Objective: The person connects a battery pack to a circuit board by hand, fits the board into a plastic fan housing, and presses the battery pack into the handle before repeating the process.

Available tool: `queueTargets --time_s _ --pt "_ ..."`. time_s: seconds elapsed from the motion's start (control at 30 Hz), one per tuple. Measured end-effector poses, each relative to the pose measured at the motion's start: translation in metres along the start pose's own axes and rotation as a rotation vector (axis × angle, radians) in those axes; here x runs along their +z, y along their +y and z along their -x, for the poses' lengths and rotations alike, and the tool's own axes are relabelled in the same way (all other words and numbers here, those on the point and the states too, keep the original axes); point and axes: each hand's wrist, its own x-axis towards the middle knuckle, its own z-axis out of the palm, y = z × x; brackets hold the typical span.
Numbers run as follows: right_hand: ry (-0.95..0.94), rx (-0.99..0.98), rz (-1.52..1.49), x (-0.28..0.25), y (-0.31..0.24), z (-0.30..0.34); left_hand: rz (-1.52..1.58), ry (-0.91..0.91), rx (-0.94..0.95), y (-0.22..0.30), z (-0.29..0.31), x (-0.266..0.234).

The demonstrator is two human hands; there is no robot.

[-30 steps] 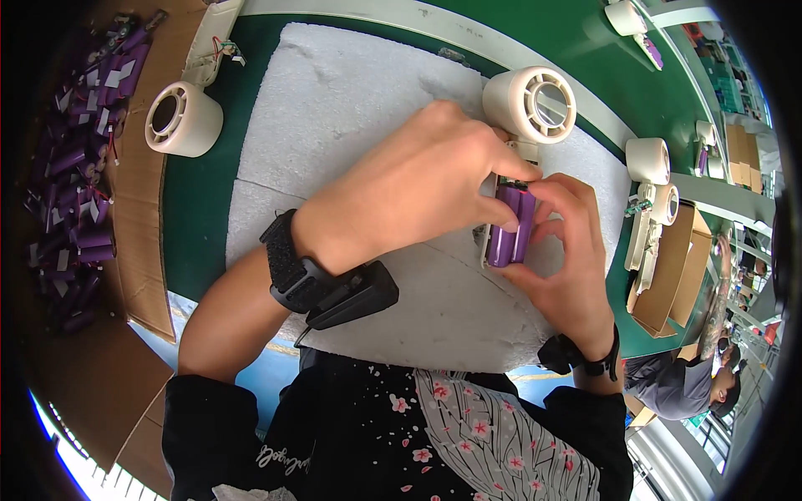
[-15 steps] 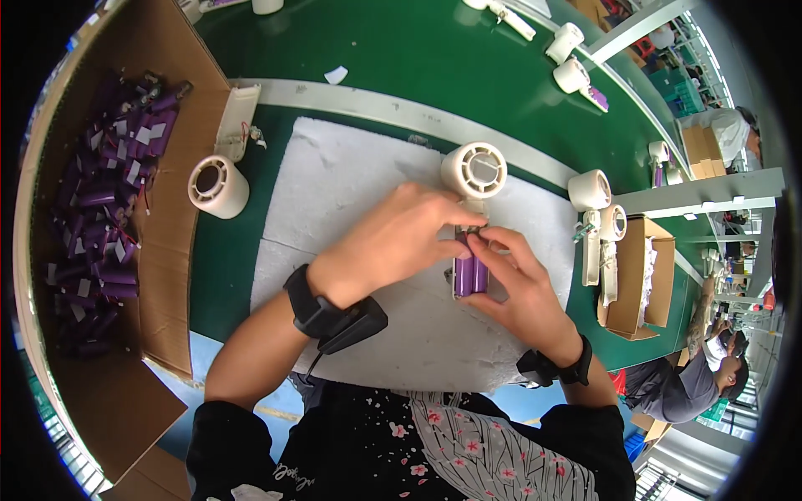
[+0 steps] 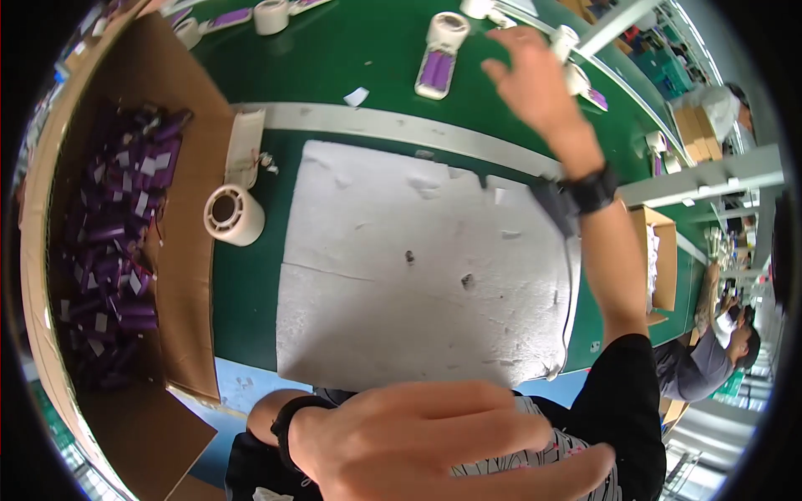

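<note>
White housing with purple cells lies on the desk, just left of an outstretched right hand

From where I stand, the worker's right hand [image 3: 535, 88] is stretched far over the green desk [image 3: 359, 50], thumb and fingers parted, with nothing to be seen between them. Just to its left, apart from it, a white round-headed housing [image 3: 444, 47] lies flat, its head pointing away from the worker and two purple cells [image 3: 436, 71] side by side in its handle. More white parts lie beyond the fingertips; I cannot tell whether the fingers touch them.

The left hand [image 3: 409, 438] is low and close to the worker's body, well apart from that housing. Its back faces up, the fingers loosely extended and the thumb parted from them; nothing shows in its grasp.

Between the two hands a white foam pad [image 3: 434, 326] covers the near side of the desk, with two dark marks on it. To its left stands another white housing [image 3: 235, 215], its handle pointing away and wires beside it. Farther left, a large cardboard box [image 3: 188, 275] holds a heap of purple battery packs [image 3: 109, 225].
</note>
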Motion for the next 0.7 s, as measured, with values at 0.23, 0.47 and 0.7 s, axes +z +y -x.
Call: queueTargets --time_s 0.23,0.47,0.7 --pt "-0.184 0.436 0.412 0.053 0.205 -0.092 -0.104 0.164 0.2 -0.028 -0.003 -0.032" --pt "-0.404 0.677 0.367 0.117 0.315 -0.1 -0.07 0.433 0.043 -0.06 -0.003 -0.04" --pt "-0.406 0.698 0.357 0.129 0.402 -0.096 -0.148 0.235 0.087 -0.076 -0.007 -0.071"
